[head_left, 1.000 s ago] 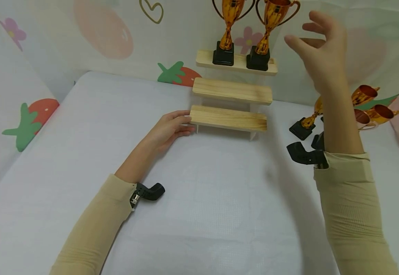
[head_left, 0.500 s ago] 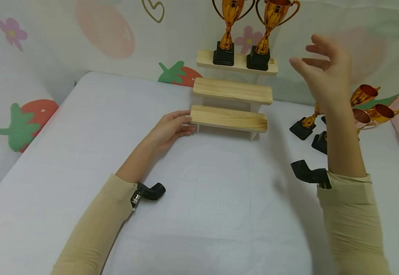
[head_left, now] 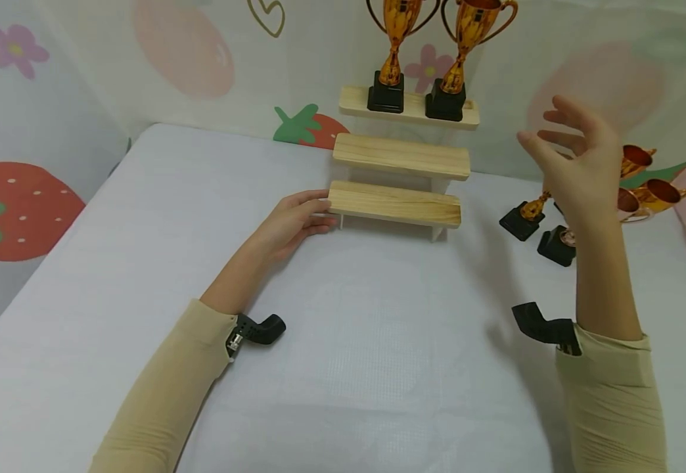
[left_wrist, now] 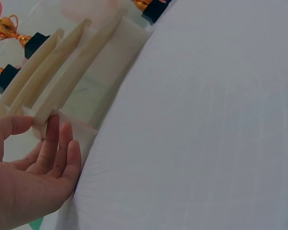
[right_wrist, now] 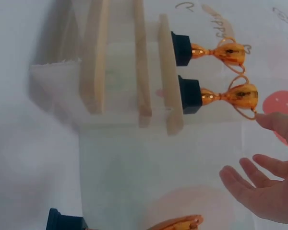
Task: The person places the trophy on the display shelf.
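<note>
A three-tier wooden display stand (head_left: pixel 399 201) with pale step boards stands at the back of the table. Two gold trophies on black bases are on its top board, a left one (head_left: pixel 400 20) and a right one (head_left: pixel 472 29). My left hand (head_left: pixel 290 226) pinches the left end of the lowest board, thumb above and fingers below, as the left wrist view shows up close. Raised to the right of the stand, my right hand (head_left: pixel 588 167) holds nothing, its fingers loosely spread. Behind that forearm, several more trophies (head_left: pixel 658 194) are on the table, partly hidden.
White cloth (head_left: pixel 355 355) covers the table. A backdrop (head_left: pixel 189 59) printed with strawberries and flowers hangs along the back and left sides. Black wrist mounts stick out from the left sleeve (head_left: pixel 168 368) and the right sleeve (head_left: pixel 612 387).
My right hand has moved down and slightly right, away from the trophies on the top board and towards those on the table. The left hand keeps its grip on the stand.
</note>
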A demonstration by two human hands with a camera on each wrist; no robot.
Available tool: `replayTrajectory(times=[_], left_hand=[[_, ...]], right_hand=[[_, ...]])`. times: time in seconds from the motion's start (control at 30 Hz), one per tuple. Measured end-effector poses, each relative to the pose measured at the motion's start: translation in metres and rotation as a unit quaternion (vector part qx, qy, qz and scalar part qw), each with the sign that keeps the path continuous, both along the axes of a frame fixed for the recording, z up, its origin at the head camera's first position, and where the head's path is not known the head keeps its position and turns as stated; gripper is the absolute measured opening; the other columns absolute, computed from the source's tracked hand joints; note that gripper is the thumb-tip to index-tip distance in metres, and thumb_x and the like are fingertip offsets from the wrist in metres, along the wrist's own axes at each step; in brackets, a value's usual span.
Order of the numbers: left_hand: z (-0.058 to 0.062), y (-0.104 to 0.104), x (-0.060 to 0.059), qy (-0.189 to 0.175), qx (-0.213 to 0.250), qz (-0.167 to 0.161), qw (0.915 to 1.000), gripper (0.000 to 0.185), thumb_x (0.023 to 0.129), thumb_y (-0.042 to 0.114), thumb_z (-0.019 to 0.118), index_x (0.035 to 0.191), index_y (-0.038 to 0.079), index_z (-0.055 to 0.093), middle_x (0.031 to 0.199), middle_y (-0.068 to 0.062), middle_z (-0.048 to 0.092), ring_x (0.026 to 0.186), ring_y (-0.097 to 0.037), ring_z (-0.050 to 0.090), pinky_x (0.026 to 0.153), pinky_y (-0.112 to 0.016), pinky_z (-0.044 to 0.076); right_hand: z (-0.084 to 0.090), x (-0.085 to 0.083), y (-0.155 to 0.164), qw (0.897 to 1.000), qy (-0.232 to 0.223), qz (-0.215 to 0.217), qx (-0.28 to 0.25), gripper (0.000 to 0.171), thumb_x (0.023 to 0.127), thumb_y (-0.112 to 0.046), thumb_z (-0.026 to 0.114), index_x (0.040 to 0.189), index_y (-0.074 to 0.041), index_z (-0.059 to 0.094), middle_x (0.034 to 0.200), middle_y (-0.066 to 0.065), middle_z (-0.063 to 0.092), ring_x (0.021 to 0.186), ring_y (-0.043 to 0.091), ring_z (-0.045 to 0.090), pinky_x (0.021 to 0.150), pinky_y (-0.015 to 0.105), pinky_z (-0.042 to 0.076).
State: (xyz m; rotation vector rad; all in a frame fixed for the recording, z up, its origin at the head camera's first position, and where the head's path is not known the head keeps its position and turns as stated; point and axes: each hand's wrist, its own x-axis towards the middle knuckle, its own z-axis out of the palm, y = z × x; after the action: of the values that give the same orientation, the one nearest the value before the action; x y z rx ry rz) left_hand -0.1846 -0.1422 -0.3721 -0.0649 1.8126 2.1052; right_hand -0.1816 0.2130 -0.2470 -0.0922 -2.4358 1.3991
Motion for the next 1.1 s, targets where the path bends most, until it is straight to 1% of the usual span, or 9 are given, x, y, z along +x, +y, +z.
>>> replayTrajectory(times=[0.17, 0.23, 0.4, 0.53, 0.6, 0.73, 0.83, 0.97, 1.1], left_hand=[[0.000, -0.001, 0.000, 0.000, -0.004, 0.000, 1.0000, 0.051, 0.111, 0.012, 0.048, 0.158, -0.004, 0.040, 0.145, -0.021, 0.053, 0.097, -0.010, 0.067, 0.085, -0.020, 0.056], [0.000, -0.001, 0.000, -0.001, -0.004, 0.000, 1.0000, 0.051, 0.111, 0.012, 0.048, 0.159, -0.004, 0.040, 0.146, -0.021, 0.053, 0.097, -0.011, 0.067, 0.085, -0.020, 0.056], [0.000, -0.001, 0.001, -0.004, -0.005, 0.002, 1.0000, 0.051, 0.111, 0.012, 0.048, 0.159, -0.003, 0.039, 0.147, -0.022, 0.052, 0.097, -0.010, 0.067, 0.085, -0.020, 0.056], [0.000, 0.000, 0.000, -0.003, -0.002, 0.003, 1.0000, 0.050, 0.111, 0.011, 0.048, 0.158, -0.004, 0.039, 0.146, -0.022, 0.052, 0.095, -0.010, 0.067, 0.084, -0.019, 0.056], [0.000, 0.000, 0.000, -0.001, 0.000, 0.003, 1.0000, 0.050, 0.111, 0.011, 0.047, 0.158, -0.005, 0.040, 0.145, -0.022, 0.052, 0.095, -0.010, 0.067, 0.084, -0.019, 0.056], [0.000, 0.001, 0.000, 0.001, 0.001, 0.002, 1.0000, 0.050, 0.111, 0.010, 0.047, 0.158, -0.006, 0.040, 0.144, -0.021, 0.053, 0.096, -0.011, 0.067, 0.085, -0.020, 0.056], [0.000, 0.001, 0.000, 0.001, -0.001, 0.000, 1.0000, 0.050, 0.111, 0.011, 0.047, 0.158, -0.005, 0.040, 0.144, -0.020, 0.053, 0.097, -0.012, 0.067, 0.087, -0.020, 0.056], [0.001, 0.000, 0.001, 0.000, 0.000, 0.002, 1.0000, 0.050, 0.111, 0.011, 0.047, 0.158, -0.005, 0.040, 0.143, -0.020, 0.054, 0.096, -0.011, 0.067, 0.085, -0.020, 0.056], [0.001, 0.000, 0.001, 0.001, -0.001, 0.001, 1.0000, 0.050, 0.111, 0.011, 0.047, 0.158, -0.005, 0.040, 0.143, -0.021, 0.054, 0.096, -0.010, 0.067, 0.085, -0.020, 0.056]], right_hand=[[-0.005, 0.007, 0.011, 1.000, -0.011, -0.013, -0.003, 0.059, 0.099, -0.025, 0.076, 0.154, -0.022, 0.055, 0.141, -0.007, 0.061, 0.125, 0.011, 0.063, 0.101, 0.020, 0.054], [-0.006, 0.009, 0.015, 1.000, -0.012, -0.018, 0.000, 0.059, 0.099, -0.025, 0.076, 0.154, -0.021, 0.056, 0.138, -0.009, 0.061, 0.124, 0.010, 0.064, 0.102, 0.020, 0.054], [-0.009, 0.015, 0.026, 1.000, -0.010, -0.028, -0.001, 0.059, 0.100, -0.022, 0.075, 0.155, -0.020, 0.055, 0.137, -0.011, 0.060, 0.122, 0.008, 0.063, 0.111, 0.026, 0.050], [-0.012, 0.019, 0.032, 0.999, -0.007, -0.041, 0.014, 0.058, 0.100, -0.022, 0.073, 0.155, -0.020, 0.054, 0.137, -0.011, 0.060, 0.124, 0.010, 0.063, 0.110, 0.023, 0.050], [-0.013, 0.022, 0.034, 0.999, -0.004, -0.050, 0.019, 0.057, 0.101, -0.023, 0.073, 0.154, -0.021, 0.055, 0.135, -0.012, 0.060, 0.124, 0.009, 0.063, 0.108, 0.021, 0.049], [-0.015, 0.026, 0.039, 0.998, 0.015, -0.065, 0.020, 0.054, 0.099, -0.021, 0.075, 0.150, -0.021, 0.060, 0.127, -0.017, 0.060, 0.114, 0.003, 0.064, 0.092, 0.015, 0.050], [-0.016, 0.029, 0.042, 0.996, 0.024, -0.078, 0.017, 0.052, 0.098, -0.019, 0.076, 0.148, -0.022, 0.063, 0.122, -0.020, 0.059, 0.107, -0.001, 0.062, 0.088, 0.014, 0.048], [-0.018, 0.032, 0.046, 0.995, 0.024, -0.094, 0.010, 0.051, 0.098, -0.016, 0.074, 0.147, -0.020, 0.063, 0.118, -0.022, 0.057, 0.103, -0.003, 0.059, 0.093, 0.017, 0.048], [-0.020, 0.036, 0.051, 0.994, 0.015, -0.108, 0.024, 0.052, 0.100, -0.014, 0.072, 0.150, -0.019, 0.060, 0.118, -0.024, 0.054, 0.105, -0.005, 0.056, 0.101, 0.017, 0.050]])
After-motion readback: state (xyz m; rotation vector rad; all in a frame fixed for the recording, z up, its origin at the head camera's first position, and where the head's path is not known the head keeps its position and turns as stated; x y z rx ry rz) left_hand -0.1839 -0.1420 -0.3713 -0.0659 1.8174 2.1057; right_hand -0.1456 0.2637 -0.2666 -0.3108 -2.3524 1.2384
